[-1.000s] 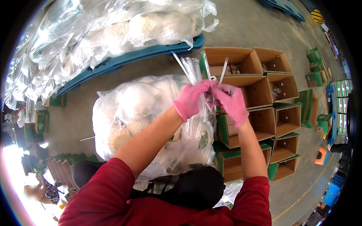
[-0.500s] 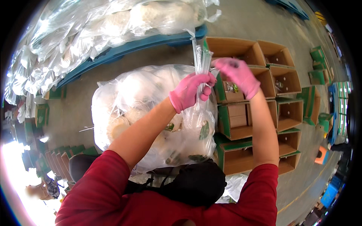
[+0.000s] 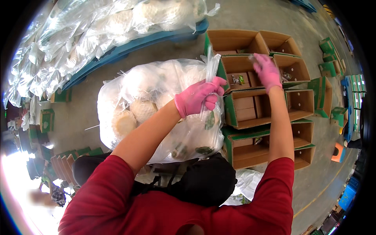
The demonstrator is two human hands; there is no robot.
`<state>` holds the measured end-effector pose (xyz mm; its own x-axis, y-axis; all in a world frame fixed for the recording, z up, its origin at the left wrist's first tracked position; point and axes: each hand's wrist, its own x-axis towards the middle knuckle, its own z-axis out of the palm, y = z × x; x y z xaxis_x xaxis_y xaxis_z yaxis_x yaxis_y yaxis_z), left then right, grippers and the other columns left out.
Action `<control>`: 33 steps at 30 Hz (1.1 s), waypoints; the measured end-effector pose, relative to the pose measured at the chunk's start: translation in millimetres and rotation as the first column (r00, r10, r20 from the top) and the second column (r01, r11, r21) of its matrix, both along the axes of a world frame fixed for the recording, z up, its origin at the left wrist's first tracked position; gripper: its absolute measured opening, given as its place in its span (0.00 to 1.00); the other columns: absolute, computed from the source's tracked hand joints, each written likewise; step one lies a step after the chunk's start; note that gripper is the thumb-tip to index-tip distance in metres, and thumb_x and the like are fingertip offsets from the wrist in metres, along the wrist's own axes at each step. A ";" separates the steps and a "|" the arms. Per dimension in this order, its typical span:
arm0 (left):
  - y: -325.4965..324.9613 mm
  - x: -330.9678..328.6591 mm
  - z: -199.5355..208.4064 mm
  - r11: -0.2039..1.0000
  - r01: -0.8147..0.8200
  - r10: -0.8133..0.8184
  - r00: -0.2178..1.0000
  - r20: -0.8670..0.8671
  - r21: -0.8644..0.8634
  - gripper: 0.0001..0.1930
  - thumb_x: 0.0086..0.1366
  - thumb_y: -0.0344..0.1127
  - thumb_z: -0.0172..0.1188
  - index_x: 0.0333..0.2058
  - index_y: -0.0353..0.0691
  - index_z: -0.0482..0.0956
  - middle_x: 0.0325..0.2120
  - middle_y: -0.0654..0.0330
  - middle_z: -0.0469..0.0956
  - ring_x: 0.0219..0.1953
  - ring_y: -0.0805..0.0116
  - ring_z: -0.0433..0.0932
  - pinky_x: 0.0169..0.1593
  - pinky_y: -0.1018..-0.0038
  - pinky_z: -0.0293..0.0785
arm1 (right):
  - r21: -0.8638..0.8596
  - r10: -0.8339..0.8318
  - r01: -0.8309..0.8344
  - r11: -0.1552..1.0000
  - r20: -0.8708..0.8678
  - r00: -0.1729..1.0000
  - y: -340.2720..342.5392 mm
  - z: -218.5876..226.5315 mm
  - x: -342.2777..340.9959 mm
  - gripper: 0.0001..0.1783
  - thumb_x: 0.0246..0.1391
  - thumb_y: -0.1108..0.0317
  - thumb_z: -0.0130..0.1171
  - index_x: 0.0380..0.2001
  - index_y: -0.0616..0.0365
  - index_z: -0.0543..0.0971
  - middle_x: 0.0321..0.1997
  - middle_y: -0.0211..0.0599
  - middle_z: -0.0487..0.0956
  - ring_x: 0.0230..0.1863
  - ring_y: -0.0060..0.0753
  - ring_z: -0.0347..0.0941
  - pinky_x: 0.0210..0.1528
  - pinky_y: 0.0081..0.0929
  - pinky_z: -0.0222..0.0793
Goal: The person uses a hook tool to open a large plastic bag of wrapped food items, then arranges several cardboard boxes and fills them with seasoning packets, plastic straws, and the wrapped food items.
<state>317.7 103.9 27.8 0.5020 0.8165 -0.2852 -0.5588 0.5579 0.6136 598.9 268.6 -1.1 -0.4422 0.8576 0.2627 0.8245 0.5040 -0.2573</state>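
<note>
A large clear plastic bag [image 3: 156, 78] full of pale, round, produce-like things lies before me. My left hand [image 3: 199, 98], in a pink glove, is closed around the bag's gathered neck [image 3: 212, 66], which sticks up above the fist. My right hand [image 3: 267, 71], also pink-gloved, is held over an open cardboard box [image 3: 243, 62] to the right of the bag. Its fingers are drawn together, with a small greyish bit at the tips that I cannot make out. A small shiny packet with green on it [image 3: 238, 79] lies inside that box.
More open cardboard boxes [image 3: 250, 103] with green sides stand in rows at the right. Another box holds a small shiny packet [image 3: 287, 75]. At the far left, a blue pallet [image 3: 129, 49] carries several filled clear bags [image 3: 109, 27]. Stacked boxes [image 3: 62, 166] stand at the lower left.
My right hand has moved right, away from the bag's neck and over the boxes. My left hand keeps its grip, and the gathered plastic now leans more to the right. The view has shifted slightly.
</note>
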 end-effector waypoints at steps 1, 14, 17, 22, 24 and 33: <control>-1.2 3.2 0.8 1.000 -0.009 0.008 0.999 -0.036 -0.009 0.17 0.74 0.40 0.49 0.54 0.37 0.71 0.36 0.66 0.66 0.24 0.80 0.57 0.28 0.80 0.61 | -0.024 -0.157 0.164 0.986 0.195 0.968 -6.7 -24.6 8.6 0.22 0.59 0.63 0.57 0.57 0.53 0.73 0.57 0.41 0.75 0.51 0.50 0.76 0.53 0.42 0.73; -44.5 31.4 -10.6 0.978 0.183 -0.209 0.899 -0.384 -0.105 0.14 0.70 0.39 0.57 0.43 0.31 0.77 0.31 0.60 0.76 0.33 0.72 0.76 0.40 0.75 0.77 | -0.728 -0.673 -0.438 0.528 -0.673 0.307 -190.2 17.1 -72.2 0.14 0.55 0.67 0.66 0.40 0.67 0.82 0.32 0.30 0.80 0.32 0.18 0.73 0.37 0.18 0.69; -53.9 39.6 -10.7 0.975 0.178 -0.216 0.902 -0.374 -0.136 0.14 0.72 0.39 0.54 0.46 0.33 0.77 0.34 0.61 0.76 0.35 0.72 0.77 0.45 0.72 0.79 | -0.751 -0.606 -0.313 0.582 -0.657 0.449 -201.2 9.8 -65.3 0.12 0.55 0.67 0.66 0.39 0.65 0.83 0.30 0.25 0.80 0.32 0.15 0.72 0.36 0.18 0.68; -56.8 30.0 -11.6 0.966 0.152 -0.198 0.955 -0.221 -0.210 0.17 0.73 0.36 0.51 0.55 0.34 0.74 0.39 0.62 0.75 0.38 0.73 0.77 0.49 0.70 0.79 | -0.711 -0.678 -0.123 0.692 -0.699 0.228 -187.2 17.6 -33.2 0.10 0.57 0.65 0.65 0.40 0.58 0.85 0.27 0.16 0.75 0.28 0.08 0.61 0.30 0.11 0.54; -58.6 27.2 -8.4 0.968 0.162 -0.196 0.965 -0.176 -0.191 0.18 0.73 0.36 0.51 0.58 0.35 0.72 0.42 0.63 0.74 0.38 0.74 0.77 0.48 0.72 0.79 | -0.550 -0.550 0.020 0.835 -0.832 0.075 -180.2 38.0 -17.9 0.11 0.60 0.68 0.62 0.44 0.57 0.83 0.27 0.16 0.73 0.27 0.06 0.60 0.28 0.10 0.54; -54.8 33.9 -16.6 0.917 0.332 -0.330 0.943 0.049 -0.222 0.12 0.71 0.33 0.51 0.50 0.36 0.72 0.29 0.69 0.65 0.22 0.82 0.56 0.27 0.81 0.57 | -0.612 -0.449 0.051 0.789 -0.519 0.728 -205.5 9.1 17.9 0.18 0.58 0.66 0.62 0.51 0.56 0.79 0.47 0.34 0.79 0.41 0.29 0.76 0.43 0.23 0.71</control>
